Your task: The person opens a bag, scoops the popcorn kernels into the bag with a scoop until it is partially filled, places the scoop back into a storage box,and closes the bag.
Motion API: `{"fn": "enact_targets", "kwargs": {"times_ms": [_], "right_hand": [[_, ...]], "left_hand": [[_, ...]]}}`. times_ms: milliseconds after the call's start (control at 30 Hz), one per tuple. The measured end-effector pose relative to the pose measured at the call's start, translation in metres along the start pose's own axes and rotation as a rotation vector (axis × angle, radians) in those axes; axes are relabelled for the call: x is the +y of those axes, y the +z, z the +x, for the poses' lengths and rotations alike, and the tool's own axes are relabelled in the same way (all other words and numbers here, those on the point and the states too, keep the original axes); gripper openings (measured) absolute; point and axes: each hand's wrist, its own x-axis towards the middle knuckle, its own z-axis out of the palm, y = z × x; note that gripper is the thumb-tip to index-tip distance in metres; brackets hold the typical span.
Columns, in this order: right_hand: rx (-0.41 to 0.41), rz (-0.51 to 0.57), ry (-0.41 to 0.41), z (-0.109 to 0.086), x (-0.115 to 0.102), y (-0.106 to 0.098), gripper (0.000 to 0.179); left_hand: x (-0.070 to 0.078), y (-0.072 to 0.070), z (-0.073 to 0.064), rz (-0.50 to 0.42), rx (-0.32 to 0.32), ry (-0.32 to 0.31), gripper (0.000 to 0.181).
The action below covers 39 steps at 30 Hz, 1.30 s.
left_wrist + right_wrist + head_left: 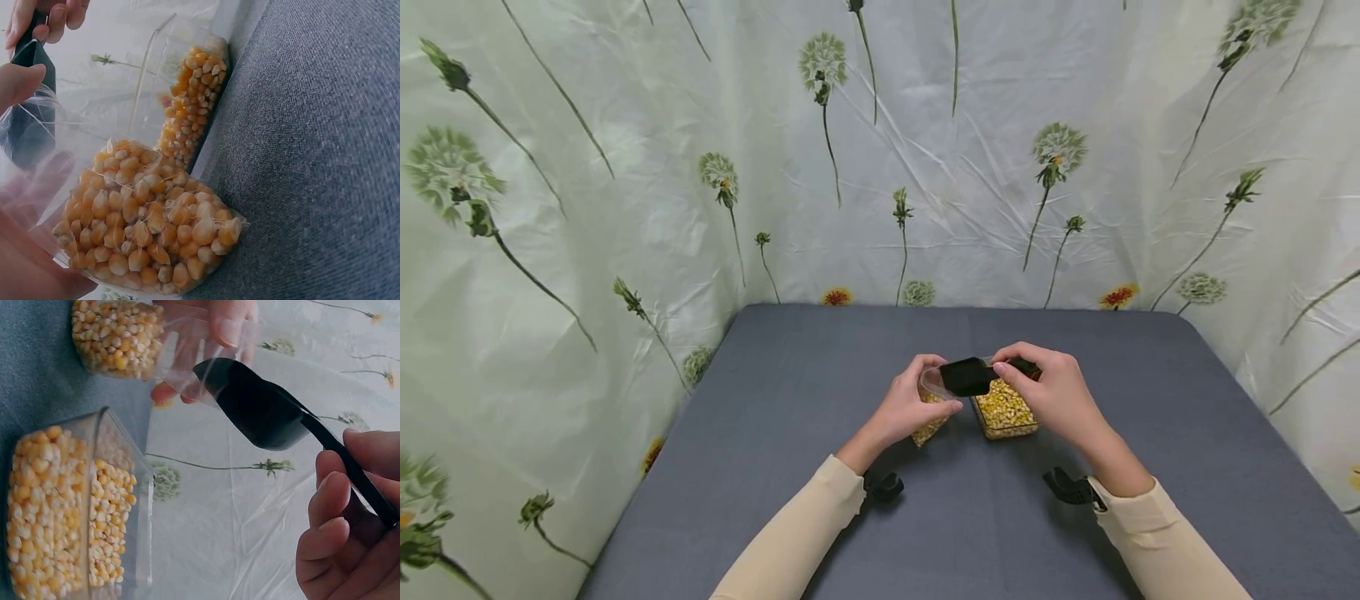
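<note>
My left hand point(912, 407) grips the upper part of a clear plastic bag point(150, 219), its lower part filled with corn kernels. In my right hand point(1056, 396) is the handle of a black scoop point(262, 412). The scoop's tip reaches into the mouth of the bag, and its bowl tilts toward it in the right wrist view. No kernels show on the visible part of the bowl. Just right of the bag stands a clear rectangular container point(103, 450) holding more corn kernels point(1003, 408), partly hidden by the right hand in the head view.
Beneath everything is a table with a dark grey cloth point(820, 350). A pale curtain point(940, 167) printed with dandelions hangs behind and along the sides. Each wrist carries a black strap point(1071, 487) at the sleeve cuff.
</note>
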Motion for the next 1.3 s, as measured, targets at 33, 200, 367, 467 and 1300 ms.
{"fn": "enact_targets", "kwargs": {"times_ms": [33, 200, 367, 467, 1300], "right_hand": [[0.003, 0.002, 0.014, 0.000, 0.000, -0.002, 0.009], [0.006, 0.012, 0.074, -0.001, 0.000, -0.012, 0.012], [0.034, 0.026, 0.105, -0.002, 0.002, -0.022, 0.014], [0.064, 0.013, 0.122, -0.002, 0.006, -0.027, 0.016], [0.073, -0.488, -0.017, 0.005, 0.044, 0.001, 0.005]], "left_hand": [[-0.001, 0.000, 0.000, -0.001, -0.002, 0.000, 0.062], [-0.004, 0.001, -0.002, -0.012, -0.009, 0.004, 0.059], [-0.006, -0.001, -0.002, -0.032, -0.009, 0.014, 0.057], [-0.007, -0.002, -0.001, -0.032, -0.004, 0.018, 0.057], [-0.004, -0.003, 0.000, -0.038, -0.026, 0.018, 0.059]]}}
